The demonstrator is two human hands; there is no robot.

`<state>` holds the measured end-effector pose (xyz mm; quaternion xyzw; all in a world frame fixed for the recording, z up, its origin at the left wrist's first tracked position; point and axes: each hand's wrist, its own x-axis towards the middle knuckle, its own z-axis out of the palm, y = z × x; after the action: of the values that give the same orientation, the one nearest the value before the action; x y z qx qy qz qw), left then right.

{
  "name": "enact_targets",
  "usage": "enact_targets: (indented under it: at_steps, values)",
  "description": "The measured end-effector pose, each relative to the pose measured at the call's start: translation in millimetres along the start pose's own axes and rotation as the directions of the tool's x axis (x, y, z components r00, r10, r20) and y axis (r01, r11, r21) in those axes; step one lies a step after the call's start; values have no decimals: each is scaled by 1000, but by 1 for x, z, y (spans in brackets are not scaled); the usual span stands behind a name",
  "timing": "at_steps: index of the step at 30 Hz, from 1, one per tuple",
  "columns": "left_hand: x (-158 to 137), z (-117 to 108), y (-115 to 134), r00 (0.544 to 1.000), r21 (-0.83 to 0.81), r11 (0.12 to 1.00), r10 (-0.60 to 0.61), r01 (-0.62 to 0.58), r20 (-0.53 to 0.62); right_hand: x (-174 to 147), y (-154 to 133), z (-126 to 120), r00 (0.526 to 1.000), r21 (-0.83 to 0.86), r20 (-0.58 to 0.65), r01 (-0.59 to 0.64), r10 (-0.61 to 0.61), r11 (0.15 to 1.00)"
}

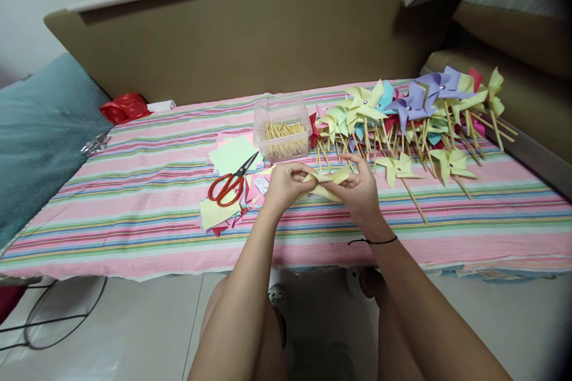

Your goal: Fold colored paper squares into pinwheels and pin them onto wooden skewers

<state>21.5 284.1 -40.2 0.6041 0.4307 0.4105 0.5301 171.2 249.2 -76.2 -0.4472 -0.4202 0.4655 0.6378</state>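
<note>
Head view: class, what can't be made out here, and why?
Paper, head view: part of it, hidden by the left hand and right hand.
Label, head view: its wording, too small.
Pinwheels, head view: exact count, hidden by overlap.
Blue fabric, head view: its far side, cut off by the left edge.

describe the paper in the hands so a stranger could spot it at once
On the striped cloth, find the clear plastic box; below it in the picture are the left hand and right hand. Between them is the pale yellow paper, curled; unlike the yellow pinwheels to the right, it shows no stick.
</note>
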Motion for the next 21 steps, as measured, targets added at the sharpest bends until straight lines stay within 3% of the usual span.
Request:
enact_targets:
  at_steps: [6, 12, 21]
  values:
    - [0, 1, -1, 1000, 7, 1000, -3, 3, 10, 1, 4, -1, 1000, -19, -1, 24, -24, 1000]
    - [0, -1, 0, 999, 66, 998, 5, -2, -33, 0, 2, 2, 999, 65, 19, -28, 27, 997]
    - [-1, -3, 0, 995, 64, 997, -42, 36, 90, 1, 3, 3, 986, 141, -25, -161, 166, 977]
